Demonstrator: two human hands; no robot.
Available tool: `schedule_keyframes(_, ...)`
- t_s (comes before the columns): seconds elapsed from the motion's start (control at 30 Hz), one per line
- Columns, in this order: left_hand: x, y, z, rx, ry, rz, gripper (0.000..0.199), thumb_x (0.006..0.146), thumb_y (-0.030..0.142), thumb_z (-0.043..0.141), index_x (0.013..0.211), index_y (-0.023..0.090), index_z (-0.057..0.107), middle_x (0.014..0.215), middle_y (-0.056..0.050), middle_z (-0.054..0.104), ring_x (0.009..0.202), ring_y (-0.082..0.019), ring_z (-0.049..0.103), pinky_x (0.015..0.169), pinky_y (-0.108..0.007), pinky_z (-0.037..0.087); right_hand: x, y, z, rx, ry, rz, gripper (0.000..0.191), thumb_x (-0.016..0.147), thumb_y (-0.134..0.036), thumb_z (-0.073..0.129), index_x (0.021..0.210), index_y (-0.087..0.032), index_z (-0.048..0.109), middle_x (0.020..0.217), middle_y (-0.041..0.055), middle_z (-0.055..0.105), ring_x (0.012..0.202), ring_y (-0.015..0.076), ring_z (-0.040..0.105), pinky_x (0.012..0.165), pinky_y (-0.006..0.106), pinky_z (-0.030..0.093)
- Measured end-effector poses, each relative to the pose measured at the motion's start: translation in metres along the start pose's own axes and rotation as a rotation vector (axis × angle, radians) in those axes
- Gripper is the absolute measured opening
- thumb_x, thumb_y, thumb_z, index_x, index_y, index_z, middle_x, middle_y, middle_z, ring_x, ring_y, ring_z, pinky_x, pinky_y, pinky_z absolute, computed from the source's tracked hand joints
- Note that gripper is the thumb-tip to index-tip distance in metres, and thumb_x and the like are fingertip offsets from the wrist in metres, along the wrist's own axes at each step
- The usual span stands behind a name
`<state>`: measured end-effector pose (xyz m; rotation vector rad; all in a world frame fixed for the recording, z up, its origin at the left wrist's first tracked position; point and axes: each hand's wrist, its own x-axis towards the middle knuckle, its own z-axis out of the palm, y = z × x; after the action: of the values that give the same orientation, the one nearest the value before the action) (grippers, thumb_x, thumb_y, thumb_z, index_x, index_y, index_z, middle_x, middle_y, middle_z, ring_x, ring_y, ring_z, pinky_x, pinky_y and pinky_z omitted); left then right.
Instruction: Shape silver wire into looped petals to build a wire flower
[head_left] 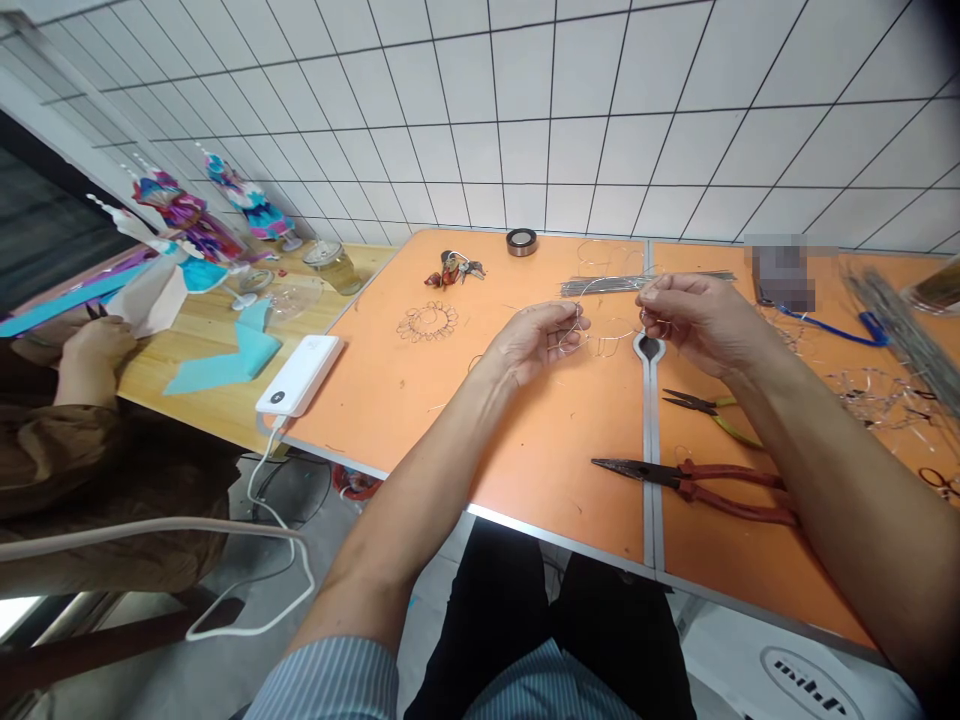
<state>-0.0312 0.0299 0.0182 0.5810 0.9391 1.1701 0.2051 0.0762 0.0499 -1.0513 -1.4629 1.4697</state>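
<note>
My left hand [536,345] and my right hand [690,315] are raised over the orange table [525,450], a short way apart. A thin wire [619,330], bent into loops, runs between them. Fingers of both hands are pinched on it. Beneath my right forearm lie red-handled long-nose pliers [697,480], and smaller pliers with yellow handles [712,408] rest just beyond them. Behind my hands is a bundle of straight wires [607,285]. To the left of my left hand a flower-shaped wire ring [427,322] lies flat.
A roll of tape [521,242] and a bunch of keys [456,268] sit near the tiled wall. A white power bank [300,375] with a cable lies at the left edge. Further left, a co-worker's hand [97,350] works beside colourful figures [247,200]. More wire pieces [874,395] lie at right.
</note>
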Motion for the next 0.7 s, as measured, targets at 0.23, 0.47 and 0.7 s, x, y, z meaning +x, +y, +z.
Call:
schedule_keyframes(0.23,0.0003,-0.0012,-0.0026,-0.008,-0.042,0.018,0.007,0.098,0.021,0.081,0.094,0.016,0.078,0.09,-0.004,0.083,0.07,-0.01,0.07,0.082,-0.028,0.058,0.0,0.0006,-0.001,0.028,0.008,0.017,0.038,0.072,-0.042,0.11,0.071,-0.023,0.078,0.08,0.0049,0.064,0.076,0.0156,0.055,0.064,0.029,0.047)
schedule_keyframes(0.47,0.0032,-0.0027,-0.0048,0.027,-0.051,0.017,0.012,0.091,0.016,0.089,0.096,0.015,0.078,0.09,-0.003,0.083,0.071,-0.009,0.071,0.083,-0.028,0.058,0.0025,0.0034,-0.003,0.009,-0.017,-0.008,0.043,0.076,-0.05,0.11,0.073,-0.024,0.075,0.08,0.0043,0.063,0.076,0.0147,0.055,0.063,0.027,0.049)
schedule_keyframes(0.7,0.0032,-0.003,-0.0026,0.034,-0.014,0.012,0.009,0.098,0.018,0.086,0.096,0.015,0.078,0.088,-0.003,0.083,0.069,-0.008,0.071,0.079,-0.026,0.058,0.0026,0.0034,-0.0026,0.027,-0.003,-0.003,0.037,0.075,-0.043,0.108,0.071,-0.024,0.078,0.078,0.0033,0.064,0.075,0.0146,0.056,0.061,0.025,0.05)
